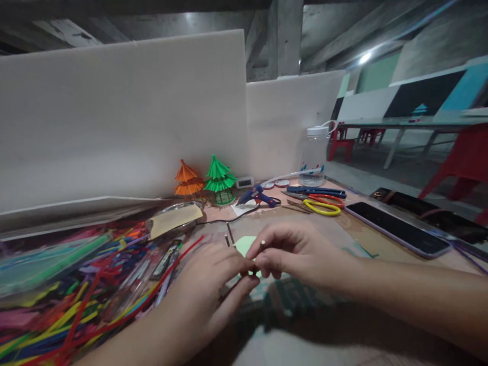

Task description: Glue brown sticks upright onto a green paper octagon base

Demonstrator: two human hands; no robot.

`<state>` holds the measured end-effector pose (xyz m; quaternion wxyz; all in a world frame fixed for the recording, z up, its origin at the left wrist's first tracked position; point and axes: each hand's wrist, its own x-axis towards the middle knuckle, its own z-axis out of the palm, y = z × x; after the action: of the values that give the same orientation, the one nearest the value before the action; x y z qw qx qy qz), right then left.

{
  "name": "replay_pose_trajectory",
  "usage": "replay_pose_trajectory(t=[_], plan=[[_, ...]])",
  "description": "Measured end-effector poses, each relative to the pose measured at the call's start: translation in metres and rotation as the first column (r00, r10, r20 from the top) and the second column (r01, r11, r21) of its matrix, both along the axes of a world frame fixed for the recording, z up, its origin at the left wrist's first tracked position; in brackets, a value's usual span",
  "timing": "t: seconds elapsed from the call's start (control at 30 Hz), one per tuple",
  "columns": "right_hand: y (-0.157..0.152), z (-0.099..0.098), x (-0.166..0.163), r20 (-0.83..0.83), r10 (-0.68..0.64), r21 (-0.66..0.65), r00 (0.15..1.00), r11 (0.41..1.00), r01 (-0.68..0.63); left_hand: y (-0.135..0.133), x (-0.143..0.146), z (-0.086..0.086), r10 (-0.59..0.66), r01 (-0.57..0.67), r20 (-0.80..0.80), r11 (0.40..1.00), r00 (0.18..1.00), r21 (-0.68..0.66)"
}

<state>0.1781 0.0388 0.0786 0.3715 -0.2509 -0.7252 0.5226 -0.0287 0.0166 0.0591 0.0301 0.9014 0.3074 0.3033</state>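
My left hand (223, 277) is closed in a pinch, thumb against fingers, with part of a thin brown stick (227, 293) showing between them. Close against its fingertips is my right hand (293, 251), also pinching; the pale cut end of a short thin stick (263, 245) pokes up from its grip. Whether both hands grip one stick or two is hidden by the fingers. Behind the fingertips lies a light green paper piece (246, 244), partly covered. Thin dark sticks (231, 234) stand or lie at its left edge.
Pipe cleaners (80, 310) in many colours fill the left. At the back are an orange paper tree (187, 178), a green one (220, 178), a blue glue gun (259, 196) and a bottle (313, 152). Yellow-and-orange-handled scissors (322, 206) and a phone (396, 229) lie right.
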Motion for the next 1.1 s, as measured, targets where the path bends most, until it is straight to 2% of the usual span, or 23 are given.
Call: replay_pose_trajectory(t=[0.1, 0.17, 0.23, 0.27, 0.37, 0.43, 0.5, 0.57, 0.63, 0.7, 0.8, 0.97, 1.1], plan=[[0.000, 0.006, 0.003, 0.052, 0.044, 0.051, 0.998, 0.998, -0.047, -0.002, -0.001, 0.004, -0.020, 0.018, 0.054, 0.999, 0.998, 0.045], [0.009, 0.012, 0.010, 0.086, 0.030, 0.165, 0.996, 0.985, -0.044, -0.002, -0.006, 0.011, 0.011, -0.018, 0.095, 0.997, 0.995, 0.073], [0.032, 0.016, 0.022, 0.102, -0.100, 0.331, 0.990, 0.942, 0.061, 0.000, -0.013, 0.019, 0.091, -0.103, 0.165, 0.992, 0.982, 0.068], [0.047, 0.015, 0.030, 0.113, -0.216, 0.396, 0.970, 0.905, 0.156, 0.002, -0.018, 0.022, 0.139, -0.153, 0.214, 0.987, 0.967, 0.049], [0.101, -0.002, 0.054, 0.243, -0.565, 0.544, 0.788, 0.752, 0.372, 0.012, -0.032, 0.030, 0.250, -0.244, 0.332, 0.968, 0.909, -0.059], [0.132, -0.020, 0.065, 0.346, -0.644, 0.562, 0.683, 0.725, 0.398, 0.023, -0.040, 0.030, 0.290, -0.256, 0.370, 0.957, 0.882, -0.139], [0.155, -0.038, 0.070, 0.399, -0.650, 0.537, 0.647, 0.738, 0.410, 0.039, -0.046, 0.023, 0.308, -0.239, 0.398, 0.947, 0.864, -0.216], [0.171, -0.050, 0.067, 0.433, -0.640, 0.524, 0.635, 0.752, 0.400, 0.059, -0.050, 0.007, 0.309, -0.201, 0.433, 0.940, 0.847, -0.278], [0.182, -0.055, 0.060, 0.467, -0.621, 0.514, 0.629, 0.770, 0.378, 0.078, -0.053, -0.015, 0.323, -0.192, 0.447, 0.930, 0.835, -0.313], [0.192, -0.057, 0.050, 0.503, -0.601, 0.502, 0.621, 0.788, 0.355, 0.092, -0.054, -0.038, 0.421, -0.273, 0.372, 0.880, 0.827, -0.389], [0.206, -0.059, 0.036, 0.557, -0.595, 0.506, 0.579, 0.796, 0.331, 0.097, -0.053, -0.061, 0.450, -0.285, 0.300, 0.840, 0.841, -0.462], [0.212, -0.069, 0.022, 0.572, -0.673, 0.573, 0.468, 0.737, 0.359, 0.092, -0.048, -0.065, 0.421, -0.299, 0.211, 0.847, 0.882, -0.440], [0.202, -0.068, 0.021, 0.519, -0.719, 0.602, 0.463, 0.692, 0.400, 0.093, -0.048, -0.063, 0.423, -0.303, 0.181, 0.833, 0.888, -0.463]])
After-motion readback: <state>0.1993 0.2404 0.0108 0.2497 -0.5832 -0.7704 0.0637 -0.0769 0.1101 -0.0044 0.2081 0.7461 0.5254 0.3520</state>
